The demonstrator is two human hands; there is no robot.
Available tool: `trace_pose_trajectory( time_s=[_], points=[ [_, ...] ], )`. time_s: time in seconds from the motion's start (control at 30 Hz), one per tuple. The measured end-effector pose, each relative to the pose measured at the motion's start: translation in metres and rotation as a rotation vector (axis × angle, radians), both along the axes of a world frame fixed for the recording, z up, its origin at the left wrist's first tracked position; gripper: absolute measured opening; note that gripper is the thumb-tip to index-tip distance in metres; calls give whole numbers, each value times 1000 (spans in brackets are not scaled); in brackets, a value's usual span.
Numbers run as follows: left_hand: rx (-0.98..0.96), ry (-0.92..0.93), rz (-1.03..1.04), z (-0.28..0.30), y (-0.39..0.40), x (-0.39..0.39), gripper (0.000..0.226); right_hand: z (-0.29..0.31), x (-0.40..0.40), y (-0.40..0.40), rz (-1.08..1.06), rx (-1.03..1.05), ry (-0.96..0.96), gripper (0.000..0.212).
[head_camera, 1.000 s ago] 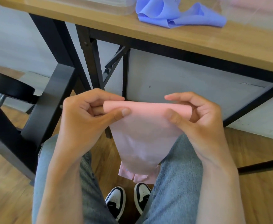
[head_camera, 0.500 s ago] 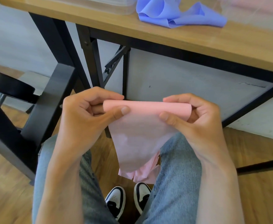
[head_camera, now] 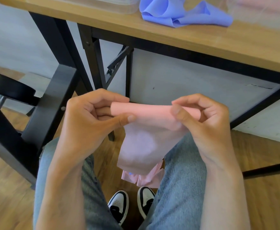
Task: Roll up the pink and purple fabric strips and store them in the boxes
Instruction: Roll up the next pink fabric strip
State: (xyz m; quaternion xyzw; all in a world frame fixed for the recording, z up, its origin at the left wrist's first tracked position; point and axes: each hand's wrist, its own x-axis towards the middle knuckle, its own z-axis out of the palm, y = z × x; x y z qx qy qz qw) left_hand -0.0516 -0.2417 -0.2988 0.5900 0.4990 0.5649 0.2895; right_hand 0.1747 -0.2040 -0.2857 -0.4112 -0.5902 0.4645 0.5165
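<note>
Both hands hold the pink strip (head_camera: 145, 133) above the lap, below the bench (head_camera: 202, 40) edge. Left hand (head_camera: 92, 120) fingers curled, thumb and forefinger pinching the left end of the rolled top; right hand (head_camera: 202, 118) pinching the right end the same way. Loose tail hangs between the knees toward the floor. Purple strip (head_camera: 182, 12) lies crumpled on the bench between two clear boxes (head_camera: 86, 4).
</note>
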Motion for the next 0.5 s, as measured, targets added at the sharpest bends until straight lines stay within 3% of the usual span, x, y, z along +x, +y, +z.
trace_pose_trajectory(
  time_s=[0.17,0.3,0.5],
  points=[
    [-12,-14,64,-1,1,-1,26,2,5,-1,96,-12,40,32],
    [-8,-18,7,0,1,-1,35,2,4,0,10,-6,41,24],
    [13,-4,41,-2,3,-1,20,4,6,0,43,20,-6,25]
  ],
)
